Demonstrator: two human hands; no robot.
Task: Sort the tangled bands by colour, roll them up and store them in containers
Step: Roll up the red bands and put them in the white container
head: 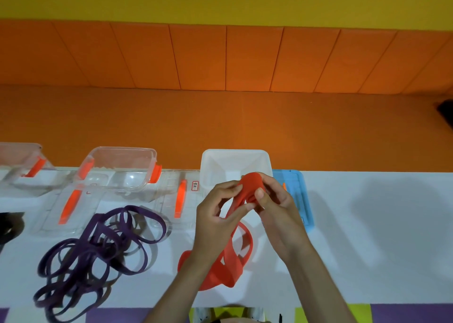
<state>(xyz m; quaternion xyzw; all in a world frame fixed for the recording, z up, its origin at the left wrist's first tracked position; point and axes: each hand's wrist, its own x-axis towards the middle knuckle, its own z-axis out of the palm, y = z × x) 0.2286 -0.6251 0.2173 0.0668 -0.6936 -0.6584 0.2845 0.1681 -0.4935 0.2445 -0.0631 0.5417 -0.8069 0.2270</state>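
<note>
A red band (228, 264) trails in loose loops on the white table (367, 237), and its upper end is wound into a small roll (250, 184). My left hand (218, 212) and my right hand (274, 200) both pinch that roll, held just above the table in front of a white container (235, 161). A pile of tangled purple bands (98, 254) lies to the left. A clear container (117, 168) with orange clips stands behind the purple bands.
Another clear container (22, 161) sits at the far left. Two clear lids with orange clips (73, 207) (180, 197) lie flat on the table. A blue lid (297, 195) lies behind my right hand. A black object (7, 224) is at the left edge.
</note>
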